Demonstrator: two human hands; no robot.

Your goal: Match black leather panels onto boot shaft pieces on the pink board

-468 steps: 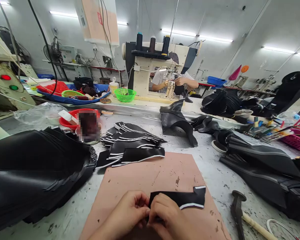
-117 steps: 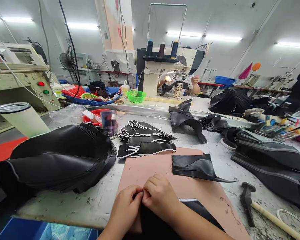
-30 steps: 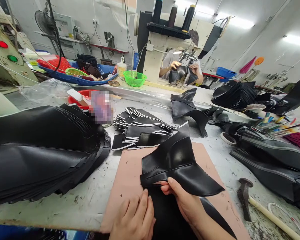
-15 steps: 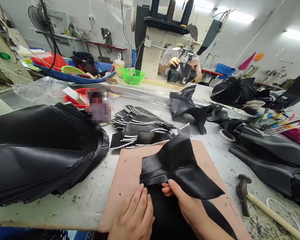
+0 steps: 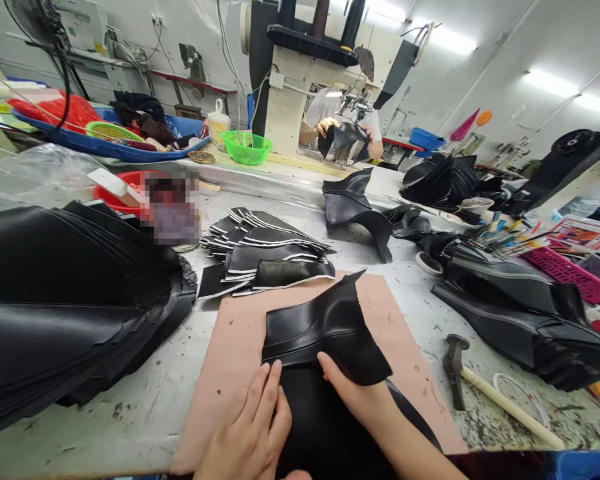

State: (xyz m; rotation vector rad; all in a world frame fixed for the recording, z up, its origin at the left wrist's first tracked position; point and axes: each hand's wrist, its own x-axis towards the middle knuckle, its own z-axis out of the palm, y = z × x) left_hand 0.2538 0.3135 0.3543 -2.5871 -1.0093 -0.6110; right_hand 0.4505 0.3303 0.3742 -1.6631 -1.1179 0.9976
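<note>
A shaped black leather piece [image 5: 325, 327] with a raised seam lies over another black leather piece [image 5: 320, 427] on a pinkish board [image 5: 215, 373]. My right hand [image 5: 353, 393] grips the upper piece near its lower edge, thumb on top and the other fingers hidden underneath. My left hand [image 5: 250, 420] rests with its fingers stretched out, the fingertips touching the upper piece's lower left corner. Just beyond the board lie several black leather strips [image 5: 275, 250] with white edges.
A large stack of black leather [image 5: 80, 300] stands left. To the right are a hammer [image 5: 455, 370], more leather pieces [image 5: 520, 313] and a roll of tape [image 5: 429, 263]. Farther back are a green basket [image 5: 247, 150] and a person [image 5: 325, 120] at a sewing machine [image 5: 290, 87].
The upper leather piece has curled more at its far end and right side. My right fingers have slipped out of sight beneath it. The whole view has shifted, moving things leftward.
</note>
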